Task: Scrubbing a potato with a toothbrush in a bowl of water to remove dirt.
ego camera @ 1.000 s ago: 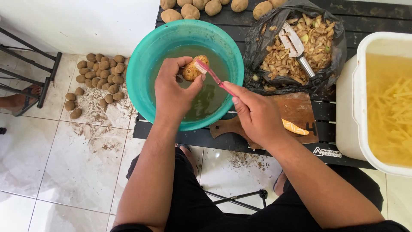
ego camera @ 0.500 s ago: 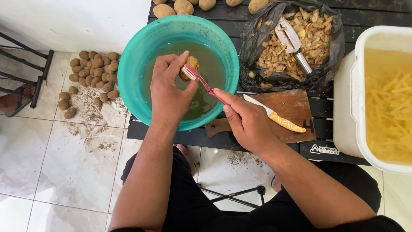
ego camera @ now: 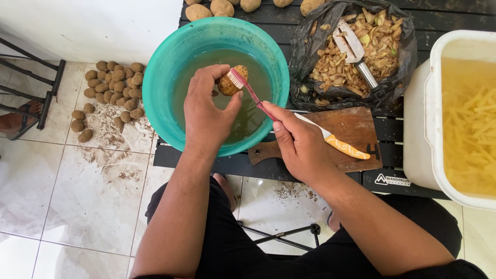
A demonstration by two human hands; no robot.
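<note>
Bright, even daylight, soft shadows, sharp focus throughout, with slight wide-angle bending at the edges.

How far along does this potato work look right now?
Done: the white tub holds cut potato strips in water, and peelings fill the black bag. In hand: the left hand holds a potato over the teal basin while the right hand scrubs it with a toothbrush. Left: a pile of unwashed potatoes on the floor, and more on the table.
</note>
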